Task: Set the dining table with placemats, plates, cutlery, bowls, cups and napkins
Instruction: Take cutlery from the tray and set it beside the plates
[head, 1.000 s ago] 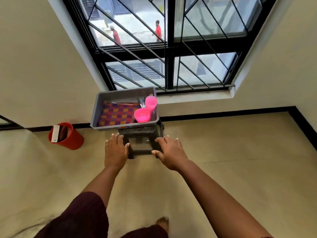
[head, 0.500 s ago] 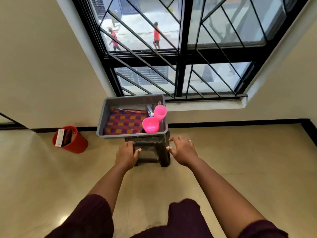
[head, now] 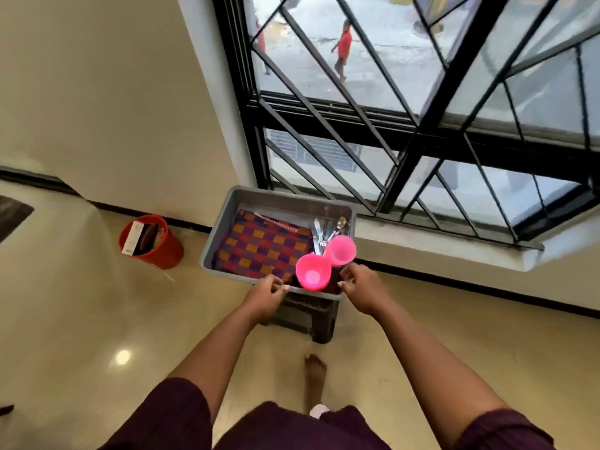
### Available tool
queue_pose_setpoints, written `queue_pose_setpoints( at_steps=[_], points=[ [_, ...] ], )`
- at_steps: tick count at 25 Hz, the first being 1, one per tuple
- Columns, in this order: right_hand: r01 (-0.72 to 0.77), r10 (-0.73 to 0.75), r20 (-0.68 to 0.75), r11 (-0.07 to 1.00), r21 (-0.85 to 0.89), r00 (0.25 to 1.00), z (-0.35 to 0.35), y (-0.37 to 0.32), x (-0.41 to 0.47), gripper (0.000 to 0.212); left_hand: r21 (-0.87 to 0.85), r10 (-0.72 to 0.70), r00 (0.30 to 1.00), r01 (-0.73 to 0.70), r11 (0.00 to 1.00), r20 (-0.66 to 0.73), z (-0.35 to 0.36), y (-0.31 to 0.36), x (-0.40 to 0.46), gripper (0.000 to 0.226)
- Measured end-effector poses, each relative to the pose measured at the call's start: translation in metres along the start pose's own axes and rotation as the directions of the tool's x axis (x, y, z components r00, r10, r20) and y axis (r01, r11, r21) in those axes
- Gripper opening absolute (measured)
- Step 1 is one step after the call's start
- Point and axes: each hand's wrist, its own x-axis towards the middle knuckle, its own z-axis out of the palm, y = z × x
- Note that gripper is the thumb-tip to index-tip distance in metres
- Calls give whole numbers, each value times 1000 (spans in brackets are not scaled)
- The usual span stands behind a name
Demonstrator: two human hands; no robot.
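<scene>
I'm standing over the grey tub [head: 227, 219] on its dark stool [head: 308, 316], because everything for the table is packed in it. My left hand [head: 264, 295] is curling over the near rim at seven o'clock; my right hand [head: 362, 287] is at the five o'clock corner, fingers loosely bent, whether touching I can't tell. Inside, the checked placemat [head: 259, 248] is lying flat at nine o'clock, with the pink bowl [head: 312, 276], pink cup [head: 340, 251] and cutlery [head: 328, 230] crowding three o'clock. I'm judging a level two-handed lift.
</scene>
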Motion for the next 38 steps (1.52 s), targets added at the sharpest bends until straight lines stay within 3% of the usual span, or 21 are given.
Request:
queue_pose_setpoints(
  at_steps=[6,13,16,20,24,30,32,35,38],
  points=[
    [-49,51,-34,998,44,998,-15,-22,111,20,-161,-59,998,59,985,5,-24,36,67,27],
    [-143,148,-36,982,127,988,12,-40,246,20,-113,-70,997,73,991,29,-16,46,191,30],
    [-164,166,-36,985,47,985,46,-26,307,21,-115,-75,996,79,990,37,19,39,253,33],
    [-203,209,11,960,-193,978,83,-8,368,21,17,-91,996,91,996,-5,67,25,309,40],
    [-262,260,-48,921,-287,964,108,3,401,25,90,-127,987,135,987,-93,90,18,342,27],
    [-379,373,-67,912,-154,925,129,5,409,25,264,-36,989,74,962,-145,97,20,352,20],
    [-416,418,-7,901,-123,908,128,1,410,29,222,-59,990,86,971,-125,100,21,350,21],
    [-422,443,96,889,-178,892,122,-2,412,15,79,-150,979,162,984,-139,104,18,347,22],
    [-366,394,192,915,-168,899,120,-6,411,23,-55,-183,976,177,983,-119,98,12,350,21]
  ],
)
